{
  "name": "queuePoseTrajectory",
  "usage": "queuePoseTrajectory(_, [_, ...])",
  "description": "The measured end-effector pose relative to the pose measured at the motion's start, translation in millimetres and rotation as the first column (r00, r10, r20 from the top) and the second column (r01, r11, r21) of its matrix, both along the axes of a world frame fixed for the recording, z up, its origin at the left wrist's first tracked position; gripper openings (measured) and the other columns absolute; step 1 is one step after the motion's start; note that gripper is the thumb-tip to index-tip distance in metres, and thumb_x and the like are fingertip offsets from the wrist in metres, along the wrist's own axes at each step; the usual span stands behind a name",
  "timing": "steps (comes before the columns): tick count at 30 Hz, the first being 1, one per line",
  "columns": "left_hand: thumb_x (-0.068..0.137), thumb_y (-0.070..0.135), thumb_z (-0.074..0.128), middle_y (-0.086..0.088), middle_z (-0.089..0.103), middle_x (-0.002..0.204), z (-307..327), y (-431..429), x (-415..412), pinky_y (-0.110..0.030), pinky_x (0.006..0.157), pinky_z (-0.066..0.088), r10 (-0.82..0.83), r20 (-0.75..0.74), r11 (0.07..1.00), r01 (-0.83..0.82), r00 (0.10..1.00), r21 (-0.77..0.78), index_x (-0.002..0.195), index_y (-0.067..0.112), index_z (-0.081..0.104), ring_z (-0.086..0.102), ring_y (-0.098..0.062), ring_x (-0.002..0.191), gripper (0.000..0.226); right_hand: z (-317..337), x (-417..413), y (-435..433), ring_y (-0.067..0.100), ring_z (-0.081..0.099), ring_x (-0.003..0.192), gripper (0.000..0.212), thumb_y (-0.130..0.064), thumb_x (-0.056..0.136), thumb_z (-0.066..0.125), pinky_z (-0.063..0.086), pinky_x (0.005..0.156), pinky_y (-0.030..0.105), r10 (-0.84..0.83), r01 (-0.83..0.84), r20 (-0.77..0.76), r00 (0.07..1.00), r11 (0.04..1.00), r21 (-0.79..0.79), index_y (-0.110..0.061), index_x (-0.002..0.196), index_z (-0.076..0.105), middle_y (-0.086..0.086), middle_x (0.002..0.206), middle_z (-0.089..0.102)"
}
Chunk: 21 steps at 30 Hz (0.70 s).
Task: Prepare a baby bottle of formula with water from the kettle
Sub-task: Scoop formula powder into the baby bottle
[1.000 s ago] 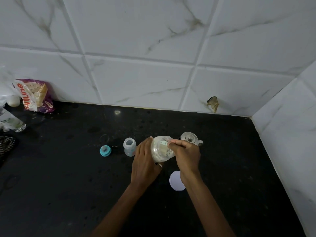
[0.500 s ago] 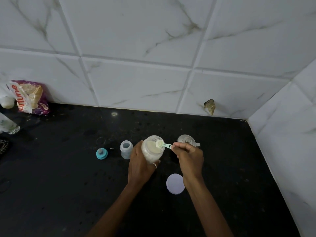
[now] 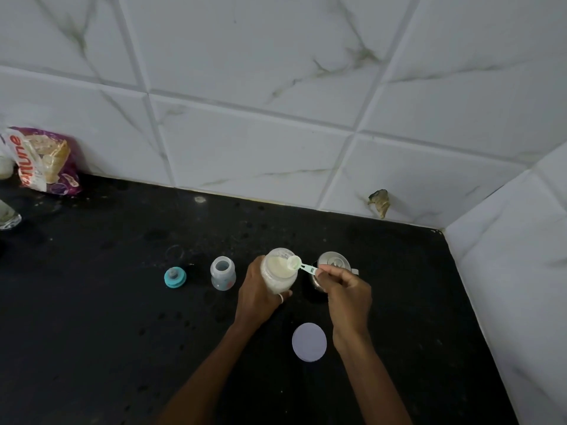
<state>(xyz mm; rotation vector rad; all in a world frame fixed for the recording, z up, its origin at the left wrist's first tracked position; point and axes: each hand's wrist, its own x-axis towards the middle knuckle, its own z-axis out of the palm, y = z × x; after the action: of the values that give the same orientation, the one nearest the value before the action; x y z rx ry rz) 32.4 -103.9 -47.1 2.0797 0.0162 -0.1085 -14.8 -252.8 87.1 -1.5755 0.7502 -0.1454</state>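
Note:
My left hand grips a clear jar of pale formula powder, open at the top and upright on the black counter. My right hand pinches the handle of a small pale green scoop, whose bowl sits over the jar's right rim. The open baby bottle stands just left of the jar. Its teal nipple cap lies further left. A small steel kettle stands behind my right hand, partly hidden.
The jar's round white lid lies flat near my right wrist. A purple snack bag leans on the tiled wall at far left, beside a glass. A tiled side wall bounds the counter on the right.
The jar was tilted with the scoop inside it; now the jar stands upright and the scoop has come up to its rim.

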Motion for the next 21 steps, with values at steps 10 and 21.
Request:
queuePoseTrajectory(10, [0.061,0.029,0.1,0.013,0.053,0.133,-14.1,0.6,1.0,-0.01,0.095,0.044,-0.002,-0.068,0.998,-0.002,0.998,-0.059,0.139,0.026,0.044,0.056,0.002,0.121,0.096,1.1,-2.1,1.1,0.001,0.072,0.087,0.016,-0.009,0.088,0.079,0.049,0.072,0.019,-0.001,0.0,0.006,1.0,0.997,0.081,-0.022,0.095,0.082,-0.016,0.087,0.079])
queuePoseTrajectory(21, [0.07,0.04,0.095,-0.004,0.021,0.171,15.9,16.7,-28.2,-0.034,0.122,0.026,0.015,-0.105,1.0,-0.015,0.994,0.007,0.163,0.014,0.012,0.024,-0.021,0.156,0.127,8.1,-1.7,9.7,0.005,0.068,0.088,0.014,-0.011,0.089,0.078,0.051,0.073,0.021,0.013,-0.013,0.003,1.0,0.992,0.127,-0.019,0.1,0.081,-0.01,0.094,0.076])
